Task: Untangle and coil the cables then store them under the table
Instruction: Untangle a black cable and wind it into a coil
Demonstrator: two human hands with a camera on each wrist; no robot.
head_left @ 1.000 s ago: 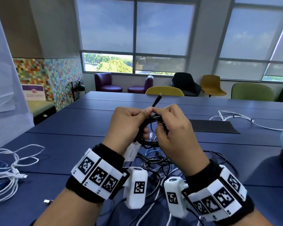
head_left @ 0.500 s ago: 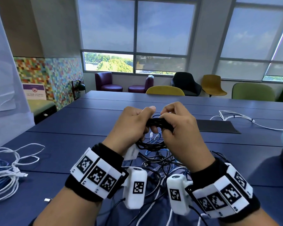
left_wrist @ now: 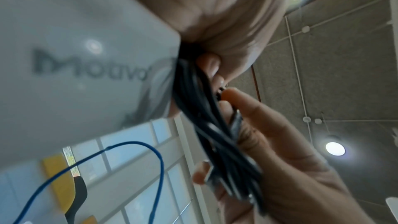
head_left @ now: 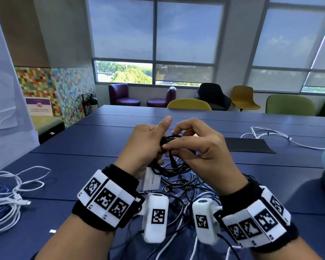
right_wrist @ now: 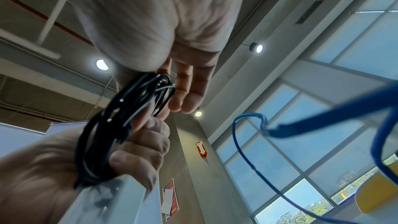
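Observation:
Both hands hold a coiled black cable (head_left: 170, 167) above the blue table (head_left: 68, 147). My left hand (head_left: 154, 139) grips one side of the coil, thumb raised. My right hand (head_left: 176, 142) pinches a strand of the same cable at the coil's top. A white power adapter (head_left: 151, 182) hangs under my left hand. In the left wrist view the black coil (left_wrist: 206, 125) runs between the adapter (left_wrist: 86, 65) and my right hand's fingers (left_wrist: 269, 134). The right wrist view shows my left hand's fingers (right_wrist: 146, 142) curled round the coil (right_wrist: 120, 125).
A tangle of black, blue and white cables (head_left: 188, 188) lies on the table below my hands. White and blue cables (head_left: 8, 196) are piled at the left edge. Another white cable (head_left: 270, 133) and a black mat (head_left: 248, 145) lie far right. Chairs line the far side.
The plug end that stuck up a second ago has been brought down round the coil. My left thumb has lifted off, and my right hand now pinches the cable at the coil's top.

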